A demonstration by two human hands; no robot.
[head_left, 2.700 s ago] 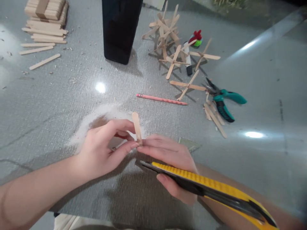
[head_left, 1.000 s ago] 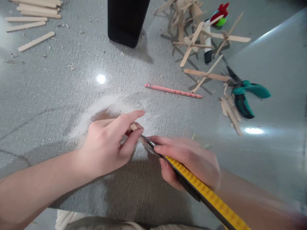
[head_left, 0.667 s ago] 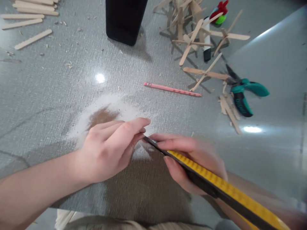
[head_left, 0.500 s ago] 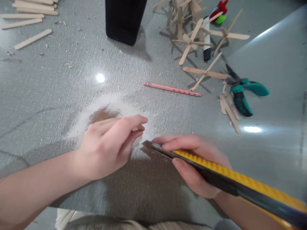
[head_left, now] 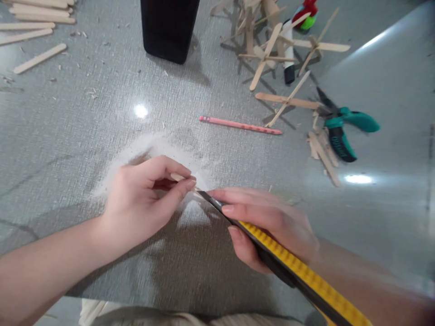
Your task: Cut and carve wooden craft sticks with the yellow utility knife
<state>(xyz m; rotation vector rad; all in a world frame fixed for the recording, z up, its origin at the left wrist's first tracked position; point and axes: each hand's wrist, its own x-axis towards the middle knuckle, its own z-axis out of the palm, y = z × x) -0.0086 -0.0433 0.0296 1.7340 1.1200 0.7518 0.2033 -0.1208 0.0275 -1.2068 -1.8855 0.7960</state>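
Between the thumb and fingers of my left hand (head_left: pixel 146 194) is a thin popsicle stick (head_left: pixel 176 177), most of it hidden by the fingers. My right hand (head_left: pixel 268 222) grips a yellow and black utility knife (head_left: pixel 292 262), its handle running down to the lower right. The dark blade (head_left: pixel 207 198) points up and left, meeting the stick's end just beyond my left fingertips; whether it cuts into the wood I cannot tell. Under my left hand, a patch of white powder (head_left: pixel 152 142) lies on the grey textured table (head_left: pixel 112 122).
A pink pencil (head_left: pixel 241 125) lies past my hands. Crossed popsicle-stick pieces (head_left: pixel 266 59), a black-capped marker (head_left: pixel 288 63) and teal-handled pliers (head_left: pixel 343 124) are at the right, beside split sticks (head_left: pixel 324 156). A black phone-like slab (head_left: pixel 170 29) stands at the back; loose sticks (head_left: pixel 41 59) lie upper left.
My left hand has turned, so the stick in its fingers now shows. The knife has swung steeper, its tip shifting slightly left and up to the stick. The whole view has shifted slightly.
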